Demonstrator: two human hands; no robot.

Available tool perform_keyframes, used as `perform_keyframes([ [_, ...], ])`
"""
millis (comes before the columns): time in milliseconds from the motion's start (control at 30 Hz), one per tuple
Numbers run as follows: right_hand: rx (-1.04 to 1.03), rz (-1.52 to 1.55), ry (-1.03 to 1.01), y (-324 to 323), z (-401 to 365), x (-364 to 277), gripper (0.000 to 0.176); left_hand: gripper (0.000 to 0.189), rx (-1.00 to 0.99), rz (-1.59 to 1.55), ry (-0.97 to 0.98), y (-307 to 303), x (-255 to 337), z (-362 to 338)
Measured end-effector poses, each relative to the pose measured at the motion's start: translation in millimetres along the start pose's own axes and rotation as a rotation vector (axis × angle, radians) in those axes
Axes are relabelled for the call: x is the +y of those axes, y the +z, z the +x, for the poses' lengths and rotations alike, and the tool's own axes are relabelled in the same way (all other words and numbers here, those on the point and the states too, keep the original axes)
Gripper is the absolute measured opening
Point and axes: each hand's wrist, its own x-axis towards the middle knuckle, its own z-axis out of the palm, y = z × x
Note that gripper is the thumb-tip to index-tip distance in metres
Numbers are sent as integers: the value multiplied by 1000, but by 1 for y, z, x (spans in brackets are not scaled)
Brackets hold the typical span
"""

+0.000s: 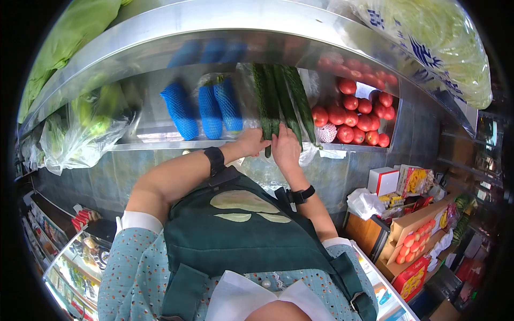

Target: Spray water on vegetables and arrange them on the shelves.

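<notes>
Several long dark green cucumbers (263, 91) lie side by side on the metal shelf, their lower ends pointing at me. My left hand (251, 143) is at the lower end of the leftmost cucumbers, fingers closed against it. Close beside it, my right hand (287, 144) grips the lower part of a cucumber, its fingertips partly hidden. The two hands nearly touch. To the left lie several vegetables in blue foam netting (210, 109). Red tomatoes (356, 115) are piled to the right, with one white foam net (325, 132) among them.
Bagged green vegetables (93, 120) sit at the shelf's left end. A metal upper shelf (225, 18) crosses above, carrying bagged leafy greens (444, 48) on the right. Cardboard boxes (399, 235) and packaged goods stand at lower right; a glass display case (75, 273) is at lower left.
</notes>
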Motion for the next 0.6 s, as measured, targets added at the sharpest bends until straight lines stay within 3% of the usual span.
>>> perform_keyframes([
  [133,176,16,-130,-14,1,6,27,39,20,82,56,-7,-8,-13],
  [200,162,94,-120,-17,-1,13,24,43,141,31,198,-13,-24,-28],
  [300,188,190,-136,-21,-5,10,18,40,157,-42,247,-35,-43,-63],
  [433,207,325,-212,-24,-21,-11,17,34,170,-184,235,-62,-79,-110],
  [600,127,405,-356,-6,-50,-52,17,29,377,-257,264,-90,-109,-180],
])
